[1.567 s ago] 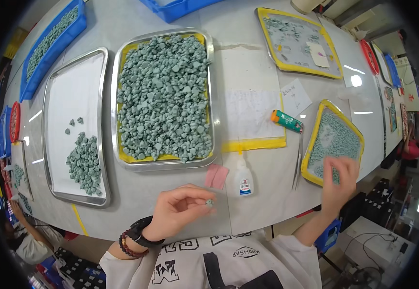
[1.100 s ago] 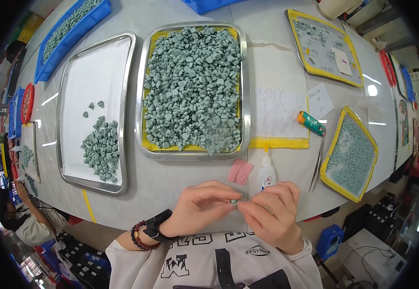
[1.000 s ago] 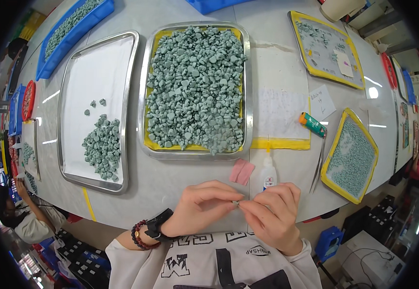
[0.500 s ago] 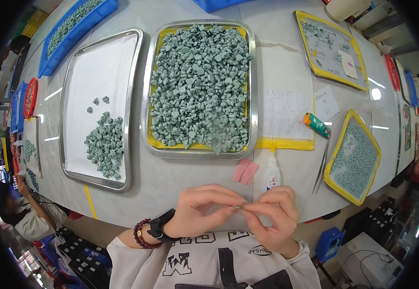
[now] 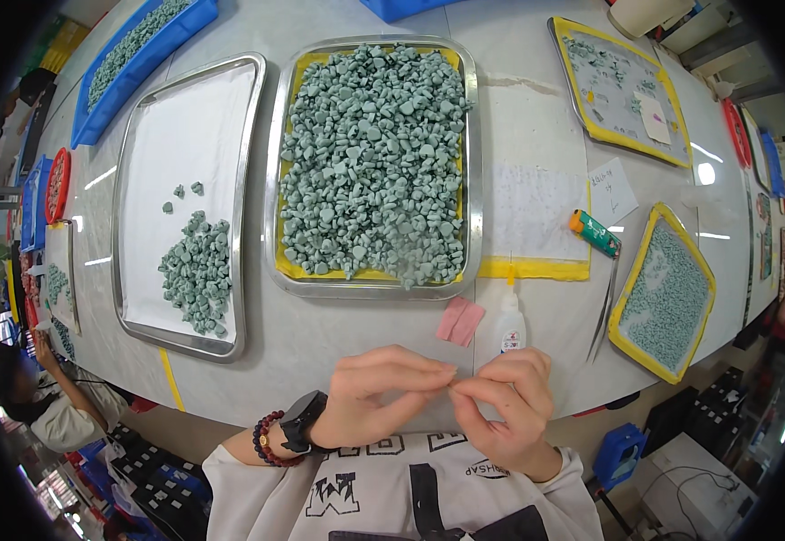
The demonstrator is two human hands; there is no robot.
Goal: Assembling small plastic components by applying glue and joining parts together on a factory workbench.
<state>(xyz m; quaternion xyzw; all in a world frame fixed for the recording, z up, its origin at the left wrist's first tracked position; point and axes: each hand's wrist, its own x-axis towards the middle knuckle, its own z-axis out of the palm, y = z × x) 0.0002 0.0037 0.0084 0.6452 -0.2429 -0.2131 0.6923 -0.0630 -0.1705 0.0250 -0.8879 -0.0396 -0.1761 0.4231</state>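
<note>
Grey worktable (image 5: 320, 343) seen from above, lined with trays of green pieces.
Something tiny is pinched between left hand (image 5: 381, 394) and right hand (image 5: 500, 408); middle tray (image 5: 472, 180) heaped full, left tray (image 5: 241, 207) barely filled.

Bright overhead light; table (image 5: 537, 162) glare; fisheye-bent edges

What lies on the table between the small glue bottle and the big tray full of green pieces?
In the head view, only bare table separates the glue bottle from the tray.

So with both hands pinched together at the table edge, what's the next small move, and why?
Probably carry the joined piece to the left tray: the left hand and right hand meet fingertip to fingertip, and that tray holds only a small green pile.
</note>
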